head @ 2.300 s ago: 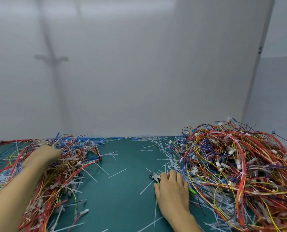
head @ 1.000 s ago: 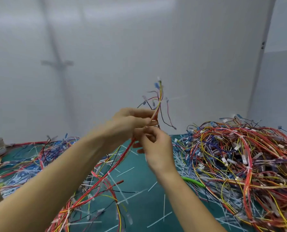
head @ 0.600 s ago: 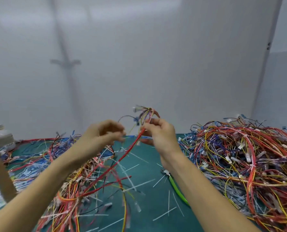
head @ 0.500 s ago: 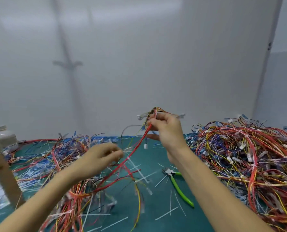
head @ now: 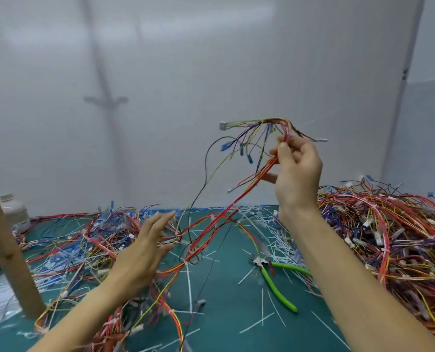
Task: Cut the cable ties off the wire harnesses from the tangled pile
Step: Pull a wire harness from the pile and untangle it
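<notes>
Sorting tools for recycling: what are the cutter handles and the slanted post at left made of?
Cutter handles: likely glossy plastic or rubber sleeves, bright green with a sheen. Post: apparently bare wood, matt tan, no shine.

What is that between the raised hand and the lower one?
Head view: a wire harness, pinched near its top by the right hand, its red wires sloping down past the open left hand to the mat.

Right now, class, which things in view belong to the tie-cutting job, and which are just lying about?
Job: wire harness, pinched in the right hand; open left hand; green-handled cutters on the mat; tangled pile on the right.
Lying about: white bottle; wooden post; cut tie scraps.
</notes>
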A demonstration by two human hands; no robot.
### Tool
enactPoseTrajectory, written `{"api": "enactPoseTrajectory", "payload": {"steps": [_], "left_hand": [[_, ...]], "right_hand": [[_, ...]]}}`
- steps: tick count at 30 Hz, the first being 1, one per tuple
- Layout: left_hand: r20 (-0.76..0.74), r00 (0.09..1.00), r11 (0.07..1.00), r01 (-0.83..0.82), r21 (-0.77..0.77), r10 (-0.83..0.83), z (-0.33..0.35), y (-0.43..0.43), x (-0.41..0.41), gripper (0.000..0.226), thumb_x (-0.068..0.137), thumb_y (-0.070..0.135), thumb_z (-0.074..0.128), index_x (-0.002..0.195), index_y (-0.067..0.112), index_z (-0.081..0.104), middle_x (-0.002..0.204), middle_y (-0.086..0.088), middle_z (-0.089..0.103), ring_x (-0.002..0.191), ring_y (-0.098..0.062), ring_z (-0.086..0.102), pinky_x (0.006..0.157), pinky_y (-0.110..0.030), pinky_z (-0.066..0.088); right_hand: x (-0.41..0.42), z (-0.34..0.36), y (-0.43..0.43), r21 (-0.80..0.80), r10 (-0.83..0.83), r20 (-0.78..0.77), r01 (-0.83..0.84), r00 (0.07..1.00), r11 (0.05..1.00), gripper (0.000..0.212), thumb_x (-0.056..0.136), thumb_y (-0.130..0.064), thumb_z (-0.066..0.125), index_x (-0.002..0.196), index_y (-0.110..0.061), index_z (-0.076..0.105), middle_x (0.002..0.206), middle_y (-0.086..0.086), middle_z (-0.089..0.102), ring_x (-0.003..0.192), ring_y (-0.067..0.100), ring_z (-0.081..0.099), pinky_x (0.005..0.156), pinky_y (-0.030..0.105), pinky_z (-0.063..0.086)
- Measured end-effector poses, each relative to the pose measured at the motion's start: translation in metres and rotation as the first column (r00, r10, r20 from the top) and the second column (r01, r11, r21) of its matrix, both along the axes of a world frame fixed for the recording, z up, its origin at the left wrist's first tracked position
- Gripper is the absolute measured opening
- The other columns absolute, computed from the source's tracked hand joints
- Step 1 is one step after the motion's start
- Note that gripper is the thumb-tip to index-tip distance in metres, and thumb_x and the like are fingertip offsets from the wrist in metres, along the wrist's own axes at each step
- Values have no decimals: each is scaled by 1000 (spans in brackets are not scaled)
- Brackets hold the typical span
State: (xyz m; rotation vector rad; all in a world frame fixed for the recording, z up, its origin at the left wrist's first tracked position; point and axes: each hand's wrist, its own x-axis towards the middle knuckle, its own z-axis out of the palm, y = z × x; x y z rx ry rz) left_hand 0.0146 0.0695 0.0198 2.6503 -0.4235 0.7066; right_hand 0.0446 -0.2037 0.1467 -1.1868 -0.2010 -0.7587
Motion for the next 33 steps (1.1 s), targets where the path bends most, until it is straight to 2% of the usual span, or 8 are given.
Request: {"api": "enactPoseTrajectory", "payload": {"steps": [3, 8, 14, 20, 23, 26, 29, 33], "left_hand": [[223, 973, 994, -84, 70, 67, 7, -2, -1, 20, 96, 22, 57, 111, 21, 70, 103, 6, 68, 81, -20, 68, 54, -33, 53], [184, 956, 974, -225, -40, 228, 40, -24, 13, 21, 95, 39, 57, 97, 28, 74, 74, 6, 73, 68, -23, 68, 60, -35, 53], [142, 919, 922, -379, 75, 367, 57, -43, 49, 28, 100, 33, 47, 96, 15, 68, 85, -9, 71, 78, -33, 65, 60, -34, 49], [-40, 861, 862, -506, 36, 507, 53, -27, 61, 18, 95, 17, 48, 105, 7, 60, 94, -18, 68, 85, -37, 63, 68, -37, 48], [-43, 923, 923, -381, 51, 383, 61, -32, 61, 49, 98, 17, 45, 145, 20, 34, 86, -16, 67, 74, -33, 61, 63, -36, 44], [-70, 977, 972, -188, 138, 199, 70, -43, 51, 73, 98, 21, 42, 152, 44, -2, 85, -4, 62, 69, -25, 57, 63, -35, 45], [-93, 996, 981, 5, 192, 13, 77, -57, 38, 71, 93, 36, 56, 146, 57, 15, 99, 12, 62, 81, -13, 58, 68, -29, 42], [-330, 926, 963, 234, 131, -180, 76, -73, 28, 50, 78, 31, 74, 124, 43, 57, 93, 8, 71, 78, -15, 63, 72, -30, 50]], "right_hand": [[0, 1, 0, 3, 5, -10, -5, 1000, 1000, 14, 99, -10, 50, 99, -20, 60, 82, -4, 64, 73, 0, 60, 66, 43, 60], [-5, -21, 20, -173, 69, -102, -86, 992, 981, 14, 96, -10, 57, 91, -23, 58, 82, 1, 68, 80, 20, 68, 74, 57, 57], [-15, -41, 36, -180, 248, -122, -267, 961, 947, 13, 98, -9, 54, 94, -21, 57, 80, 2, 67, 57, 23, 68, 54, 38, 59], [-17, -17, 16, -62, 138, 64, -135, 988, 989, 7, 100, -10, 51, 100, -13, 57, 81, 2, 66, 59, 23, 70, 55, 32, 58], [-19, -13, 13, -41, 89, 111, -85, 990, 996, 9, 101, -12, 50, 99, -18, 56, 81, -1, 67, 62, 23, 72, 56, 36, 59], [-18, -16, 17, -92, 132, 95, -123, 987, 988, 7, 101, -15, 52, 98, -21, 55, 84, -1, 68, 65, 22, 73, 54, 36, 60], [-17, -27, 25, -123, 180, 42, -174, 983, 977, 9, 100, -13, 52, 97, -22, 54, 84, -1, 68, 66, 22, 73, 50, 30, 57], [-19, -44, 33, -129, 239, -7, -238, 971, 963, 8, 101, -12, 50, 98, -19, 53, 84, 1, 65, 67, 23, 73, 50, 35, 58]]}}
